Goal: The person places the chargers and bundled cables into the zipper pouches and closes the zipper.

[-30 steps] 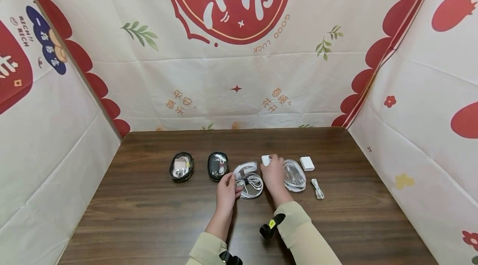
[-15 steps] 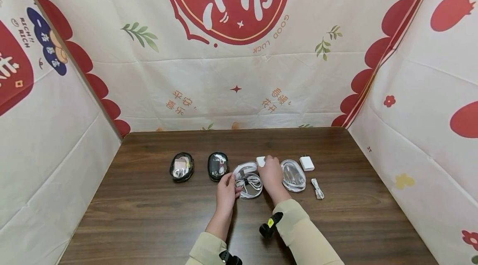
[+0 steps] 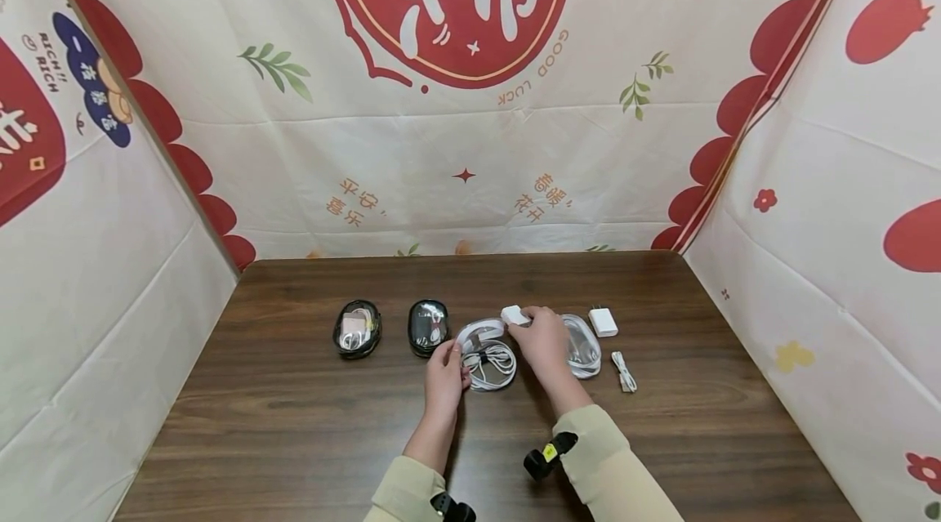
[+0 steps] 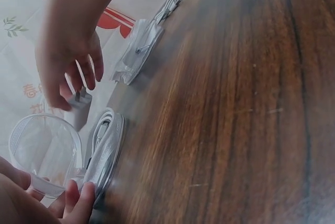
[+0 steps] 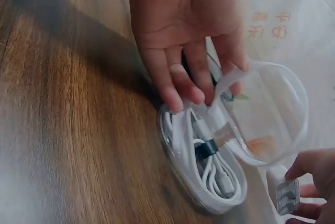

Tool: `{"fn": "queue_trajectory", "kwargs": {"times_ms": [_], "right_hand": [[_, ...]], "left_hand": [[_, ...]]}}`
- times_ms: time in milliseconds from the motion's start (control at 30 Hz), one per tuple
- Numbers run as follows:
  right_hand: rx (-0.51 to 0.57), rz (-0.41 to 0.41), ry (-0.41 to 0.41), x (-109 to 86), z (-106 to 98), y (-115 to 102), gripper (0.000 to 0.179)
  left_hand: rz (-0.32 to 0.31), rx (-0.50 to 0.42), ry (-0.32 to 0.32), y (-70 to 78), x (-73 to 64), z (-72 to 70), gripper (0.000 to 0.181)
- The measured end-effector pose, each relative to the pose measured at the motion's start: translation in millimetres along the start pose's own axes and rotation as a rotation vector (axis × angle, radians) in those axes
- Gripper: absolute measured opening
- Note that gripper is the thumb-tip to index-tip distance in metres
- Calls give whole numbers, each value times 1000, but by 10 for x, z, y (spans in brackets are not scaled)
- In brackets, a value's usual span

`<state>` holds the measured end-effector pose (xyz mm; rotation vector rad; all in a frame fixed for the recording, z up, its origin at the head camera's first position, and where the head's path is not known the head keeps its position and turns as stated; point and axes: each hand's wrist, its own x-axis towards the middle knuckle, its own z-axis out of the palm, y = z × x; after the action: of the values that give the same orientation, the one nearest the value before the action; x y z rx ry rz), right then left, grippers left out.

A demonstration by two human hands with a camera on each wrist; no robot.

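A small clear zip case with a white rim (image 5: 180, 145) stands on the table, its lid raised. Inside lies a coiled white cable (image 5: 212, 174) bound by a black strap. My left hand (image 3: 444, 381) holds the case at its left side, with fingers on the rim between lid and base. Just beyond the case, my right hand (image 3: 542, 342) pinches a white charger plug (image 3: 513, 315) between thumb and fingers. The right wrist view shows the end of the charger plug (image 5: 287, 198) beside the raised lid. In the left wrist view the charger plug (image 4: 79, 111) is above the table.
Two black-rimmed cases (image 3: 357, 329) (image 3: 428, 327) stand at the left, closed. Right of my right hand lies another white-rimmed clear case (image 3: 583, 346). Farther right are a second white charger plug (image 3: 604, 322) and a short bundled white cable (image 3: 624, 372). Patterned cloth walls (image 3: 470, 138) surround the table (image 3: 331, 440).
My right hand has carried the charger plug a little left toward the case, and its wrist has turned, shifting the forearm right. My left hand stays on the case.
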<state>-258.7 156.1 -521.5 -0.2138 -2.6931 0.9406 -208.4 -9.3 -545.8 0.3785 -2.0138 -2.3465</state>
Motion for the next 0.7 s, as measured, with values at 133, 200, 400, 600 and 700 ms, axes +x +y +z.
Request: {"fn": "queue_trajectory", "kwargs": {"times_ms": [133, 200, 400, 600, 700], "right_hand": [[83, -2, -18, -56, -79, 66, 37], [112, -16, -22, -92, -107, 107, 37], [164, -96, -27, -181, -199, 233, 34], [258, -172, -91, -254, -289, 282, 30], [313, -252, -162, -287, -309, 306, 28]], "left_hand": [[-6, 14, 9, 5, 15, -3, 30], [-4, 32, 16, 7, 18, -6, 29], [7, 54, 9, -4, 22, -7, 30], [14, 57, -13, -18, 71, -23, 29], [15, 69, -33, -7, 86, -36, 29]]}}
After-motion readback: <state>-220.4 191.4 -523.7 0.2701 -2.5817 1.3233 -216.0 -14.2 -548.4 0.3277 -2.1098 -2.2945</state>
